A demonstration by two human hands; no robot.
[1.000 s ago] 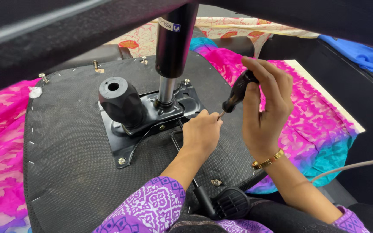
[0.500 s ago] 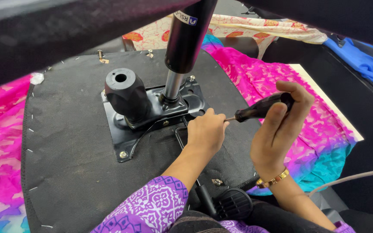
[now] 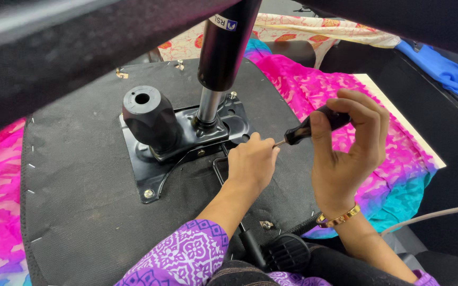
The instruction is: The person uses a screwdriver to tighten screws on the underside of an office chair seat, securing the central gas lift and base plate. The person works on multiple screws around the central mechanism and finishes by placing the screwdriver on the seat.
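Note:
An upturned office chair seat (image 3: 86,185), covered in black fabric, lies under me. A black metal mechanism plate (image 3: 149,169) is bolted to it, with a round black knob (image 3: 147,119) and a gas cylinder (image 3: 218,63) rising from it. My right hand (image 3: 348,153) grips the black handle of a screwdriver (image 3: 311,127), held almost level with its tip pointing left. My left hand (image 3: 251,164) rests on the seat at the plate's right edge, fingers curled around the screwdriver's tip.
Bright pink and teal patterned cloth (image 3: 393,175) lies under the seat, on both sides. A black lever with a ribbed grip (image 3: 287,251) sits near my lap. Blue cloth (image 3: 451,74) lies at the far right. A dark out-of-focus chair part (image 3: 80,47) crosses the top left.
My right hand lowered the screwdriver from tilted upward to almost level, bringing its tip down to my left hand's fingers. The left hand stayed by the plate.

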